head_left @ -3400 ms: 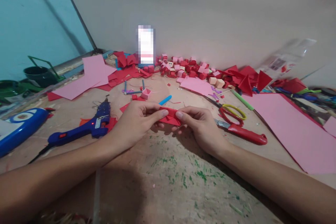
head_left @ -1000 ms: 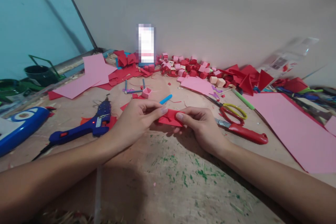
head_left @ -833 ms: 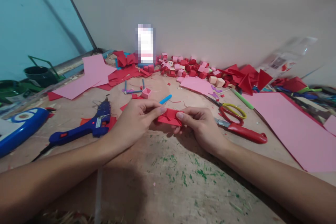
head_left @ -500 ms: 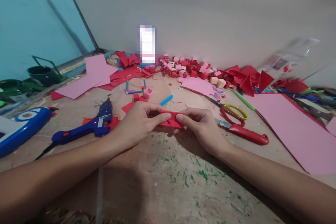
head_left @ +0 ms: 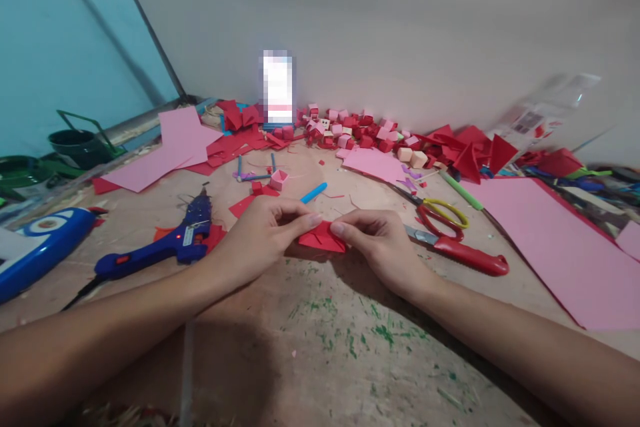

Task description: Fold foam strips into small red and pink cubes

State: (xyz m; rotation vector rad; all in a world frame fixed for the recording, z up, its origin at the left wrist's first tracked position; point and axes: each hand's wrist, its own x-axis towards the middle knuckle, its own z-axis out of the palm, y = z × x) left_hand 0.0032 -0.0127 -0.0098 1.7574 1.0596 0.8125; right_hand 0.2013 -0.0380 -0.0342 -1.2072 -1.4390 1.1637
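Between my two hands is a small folded piece of red paper [head_left: 323, 238], low over the worktable [head_left: 320, 347]. My left hand [head_left: 280, 227] pinches its upper left edge between thumb and fingers. At its upper right, my right hand [head_left: 373, 237] pinches it the same way. Creases and flaps show on the paper's near face; its far side is hidden. A blue pen-like stick [head_left: 314, 193] lies just beyond my left fingers. Close to my right hand are a red-handled knife [head_left: 463, 253] and scissors [head_left: 445, 217] with red and yellow loops.
A blue glue gun [head_left: 185, 233] with a lit red light lies at left, near a blue-and-white device [head_left: 47, 240]. Small red and pink paper cubes [head_left: 360, 130] are heaped along the back wall. Pink sheets [head_left: 560, 247] lie at right. A blurred bright screen [head_left: 279, 87] stands behind.
The red paper has turned so its lower part hangs toward me, showing more creased flaps. My right fingers beneath it have drawn up out of sight. Both hands still pinch it.
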